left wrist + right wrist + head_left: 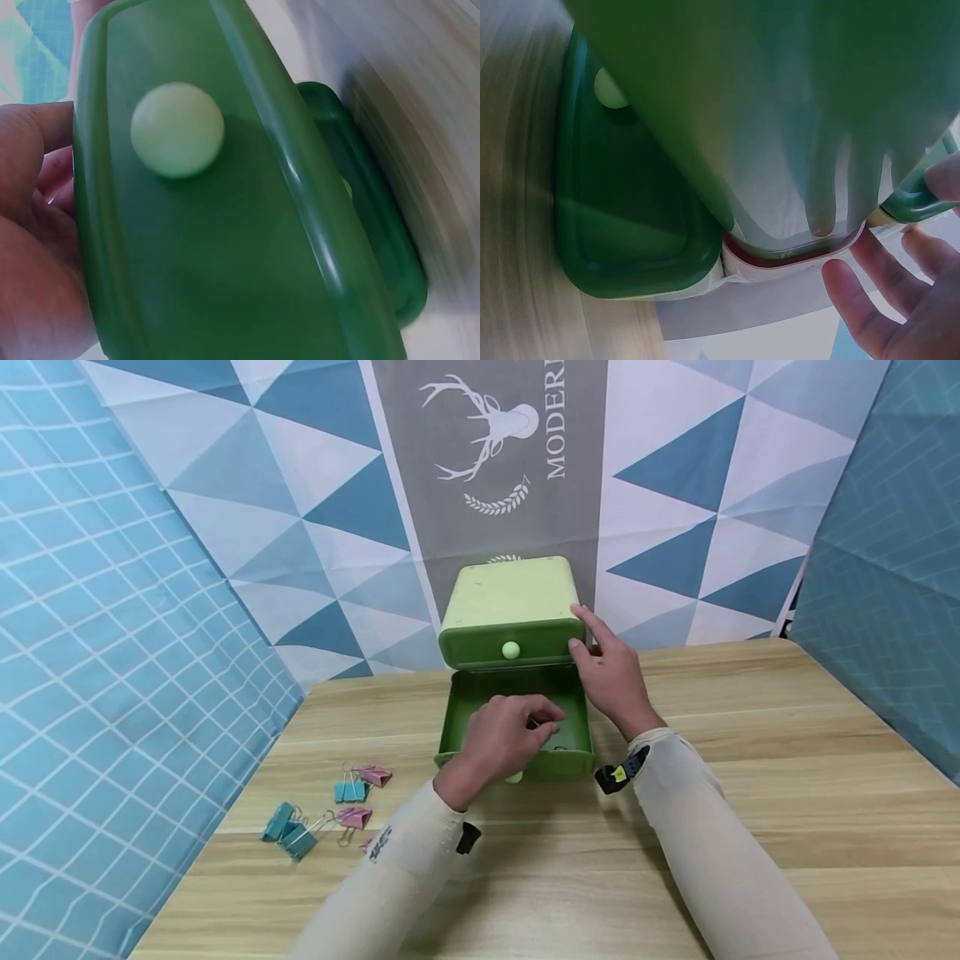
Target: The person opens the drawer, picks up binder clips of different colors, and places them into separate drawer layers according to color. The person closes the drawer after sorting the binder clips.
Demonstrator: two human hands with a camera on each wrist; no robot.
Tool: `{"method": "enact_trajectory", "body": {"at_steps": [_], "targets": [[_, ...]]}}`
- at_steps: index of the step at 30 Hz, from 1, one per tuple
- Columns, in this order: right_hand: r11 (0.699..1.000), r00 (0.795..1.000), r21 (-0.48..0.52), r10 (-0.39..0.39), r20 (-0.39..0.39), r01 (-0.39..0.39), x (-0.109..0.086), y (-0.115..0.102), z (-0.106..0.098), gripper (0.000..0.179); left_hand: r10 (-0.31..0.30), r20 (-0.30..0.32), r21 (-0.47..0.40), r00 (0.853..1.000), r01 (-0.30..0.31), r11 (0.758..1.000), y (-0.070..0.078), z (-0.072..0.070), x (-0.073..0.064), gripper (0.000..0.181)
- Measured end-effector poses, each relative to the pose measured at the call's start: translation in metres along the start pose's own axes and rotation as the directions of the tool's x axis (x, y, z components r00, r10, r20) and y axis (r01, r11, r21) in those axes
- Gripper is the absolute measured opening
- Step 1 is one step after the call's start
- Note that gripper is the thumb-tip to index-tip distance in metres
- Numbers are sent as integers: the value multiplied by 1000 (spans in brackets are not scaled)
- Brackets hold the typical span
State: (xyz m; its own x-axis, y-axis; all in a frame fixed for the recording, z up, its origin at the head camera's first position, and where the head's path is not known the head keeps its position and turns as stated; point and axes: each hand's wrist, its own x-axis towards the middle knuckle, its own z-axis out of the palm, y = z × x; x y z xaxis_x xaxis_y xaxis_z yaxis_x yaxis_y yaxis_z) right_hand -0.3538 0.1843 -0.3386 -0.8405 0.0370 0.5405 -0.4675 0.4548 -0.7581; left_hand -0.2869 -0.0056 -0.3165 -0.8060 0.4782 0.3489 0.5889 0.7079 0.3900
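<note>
A small green drawer cabinet (513,593) stands against the back cloth, its middle drawer (555,766) pulled out. Over that drawer hangs my left hand (506,731), its fingers bent and fingertips close together; I cannot tell whether they hold something. A small dark wire loop (559,748) shows in the drawer below the fingertips. In the left wrist view the drawer front with its round pale knob (178,130) hides part of the hand. My right hand (611,677) touches the cabinet's right side with extended fingers, the thumb at the upper drawer's front edge.
Teal binder clips (297,841) and pink binder clips (354,817) lie loose on the wooden table (750,793), left of the cabinet. Below the pulled-out drawer is a closed lower drawer (637,217). Patterned cloth (315,485) hangs behind and at both sides.
</note>
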Motion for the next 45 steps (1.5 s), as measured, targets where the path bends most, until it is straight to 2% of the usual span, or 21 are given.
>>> {"method": "enact_trajectory", "body": {"at_steps": [5, 15, 24, 31, 34, 45], "targets": [[1000, 1000, 8, -1, 2, 1, 1, 0, 1, 48, 34, -49, 22, 998, -33, 999, -9, -8, -7, 12], [1000, 1000, 2, 7, 2, -7, 0, -1, 3, 49, 91, -156, -18, 984, -95, 995, -19, -25, -22, 10], [1000, 1000, 7, -3, 4, 3, 0, 0, 3, 50, 86, -231, -106, 969, -113, 988, -30, -36, -43, 12], [1000, 1000, 6, 0, 5, 0, 0, 2, 3, 50, 55, -326, -226, 944, -134, 965, -47, -49, -65, 11], [1000, 1000, 10, 7, 3, -7, 0, 2, 2, 49, 35, -355, -244, 934, -129, 961, -56, -53, -73, 11], [1000, 1000, 10, 8, 9, -8, 0, 1, 4, 49, -110, -342, -280, 933, 10, 960, -81, -67, -106, 14]]}}
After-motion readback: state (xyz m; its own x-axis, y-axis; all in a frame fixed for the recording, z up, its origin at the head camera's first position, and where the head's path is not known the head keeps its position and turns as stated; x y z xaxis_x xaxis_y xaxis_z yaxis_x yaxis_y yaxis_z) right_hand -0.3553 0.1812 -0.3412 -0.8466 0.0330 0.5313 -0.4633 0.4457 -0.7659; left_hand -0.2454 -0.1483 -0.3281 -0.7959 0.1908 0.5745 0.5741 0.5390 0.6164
